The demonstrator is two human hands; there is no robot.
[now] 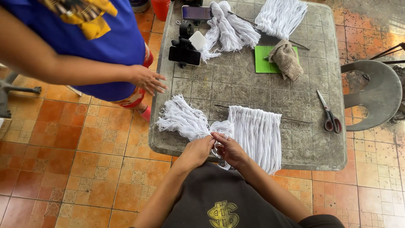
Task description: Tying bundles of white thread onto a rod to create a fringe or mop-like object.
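The left hand (pixel 197 153) is closed in a pinch on the bunched white cords (pixel 219 128) at the near edge of the grey table (pixel 261 90); the right hand (pixel 230 150) touches it, fingers curled narrow around the same cords at the knot where the strands gather. Left of that knot a loose tuft of white yarn (pixel 182 118) fans out over the table; right of it a curtain of straight white strands (pixel 257 133) hangs from a thin stick (pixel 295 120) and drapes over the near edge. Farther right along the stick lie red-handled scissors (pixel 330 116). Beyond the knot, toward the table's far side, sit a green mat (pixel 263 61) with a brown rag (pixel 287 59) on it, more white yarn bundles (pixel 232 27), and a phone on a black stand (pixel 184 52). Another person's hand (pixel 147 79) hovers open at the table's left edge.
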